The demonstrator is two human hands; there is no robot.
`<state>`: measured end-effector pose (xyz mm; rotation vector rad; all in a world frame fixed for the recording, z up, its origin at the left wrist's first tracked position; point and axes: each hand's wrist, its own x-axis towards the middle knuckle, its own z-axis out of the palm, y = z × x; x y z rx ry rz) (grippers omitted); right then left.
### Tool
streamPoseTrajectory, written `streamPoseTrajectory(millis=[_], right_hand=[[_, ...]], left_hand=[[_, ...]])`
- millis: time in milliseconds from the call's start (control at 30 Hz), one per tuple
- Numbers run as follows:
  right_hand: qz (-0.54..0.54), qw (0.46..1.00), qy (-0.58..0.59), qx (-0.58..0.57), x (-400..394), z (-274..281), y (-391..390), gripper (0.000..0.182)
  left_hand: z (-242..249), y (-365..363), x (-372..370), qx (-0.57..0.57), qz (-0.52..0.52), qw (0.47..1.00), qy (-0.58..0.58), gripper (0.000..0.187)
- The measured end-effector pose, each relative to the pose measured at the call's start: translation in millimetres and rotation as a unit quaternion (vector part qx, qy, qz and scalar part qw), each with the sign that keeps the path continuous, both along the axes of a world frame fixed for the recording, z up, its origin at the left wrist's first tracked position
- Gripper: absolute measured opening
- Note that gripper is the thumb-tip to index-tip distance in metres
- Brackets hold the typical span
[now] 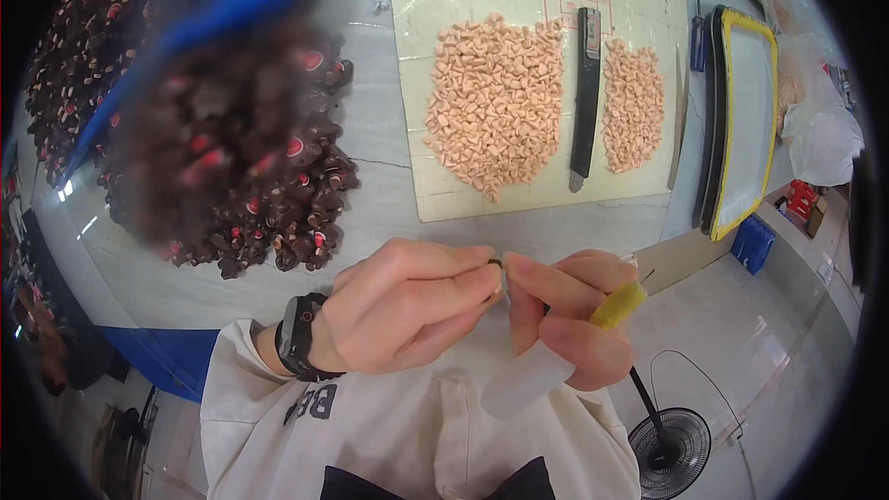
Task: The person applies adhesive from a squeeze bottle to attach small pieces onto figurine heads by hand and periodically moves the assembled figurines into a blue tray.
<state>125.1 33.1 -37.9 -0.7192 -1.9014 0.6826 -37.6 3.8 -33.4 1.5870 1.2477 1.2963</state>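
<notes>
My left hand is closed in a pinch, its fingertips on a small dark piece. Close beside it, my right hand has its fingers pressed together near the same piece. A yellow object and a translucent whitish item are held in my right hand. Both hands are over the table's near edge, in front of my light jacket. Beyond them, small pinkish-beige pieces lie in a larger pile and a smaller pile on a pale board. A black cutter knife separates the piles.
Many dark pieces with pink or red spots cover the left side, partly behind a blurred blue-edged object. A yellow-and-black frame, a blue screwdriver and plastic bags are on the right. A fan stands below right.
</notes>
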Motion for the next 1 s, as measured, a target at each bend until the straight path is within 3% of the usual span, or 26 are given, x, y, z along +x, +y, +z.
streamPoseTrajectory(millis=[233,333,400,500,633,733,800,867,900,967,1000], right_hand=[[0.003,0.998,-0.027,-0.049,3.3,3.4,-6.6,0.035],[0.037,0.991,-0.058,-0.113,5.1,4.1,-5.1,0.032],[0.019,0.993,0.002,-0.116,1.0,1.6,-5.2,0.037],[-0.025,0.991,0.057,-0.114,-2.7,4.8,-4.1,0.045],[-0.002,0.993,0.023,-0.117,-0.2,5.3,-4.2,0.05],[0.031,0.992,0.044,-0.11,-1.3,5.7,-1.7,0.047],[-0.021,0.994,0.024,-0.108,-1.8,9.7,-4.9,0.049],[-0.012,0.997,0.068,-0.038,4.8,-1.2,-2.5,0.05],[-0.027,0.996,0.084,-0.001,7.4,-6.2,-1.1,0.049],[-0.027,0.998,0.058,-0.026,14.8,6.1,0.1,0.045],[-0.05,0.996,0.06,-0.046,15.0,8.5,-3.6,0.044]], left_hand=[[-0.6,-0.1,-0.7,-0.003,0.008,1.0,0.005,0.031],[-1.4,0.5,-4.0,-0.066,-0.002,0.996,-0.059,0.034],[6.3,1.7,-5.8,-0.215,-0.011,0.958,-0.191,0.037],[2.0,5.1,-10.5,-0.165,-0.065,0.966,-0.188,0.039],[-2.0,4.5,-9.3,-0.165,-0.066,0.96,-0.219,0.038],[-1.5,5.4,-8.7,-0.129,-0.073,0.97,-0.191,0.037],[1.6,1.6,-8.4,-0.142,-0.042,0.971,-0.189,0.033],[19.6,4.5,-22.1,-0.065,-0.081,0.988,-0.11,0.031],[32.1,1.5,-28.5,-0.061,-0.078,0.989,-0.113,0.02],[43.6,-1.4,-60.2,0.034,-0.066,0.996,-0.04,0.015],[55.9,6.9,-94.2,0.003,-0.123,0.988,0.089,0.033]])
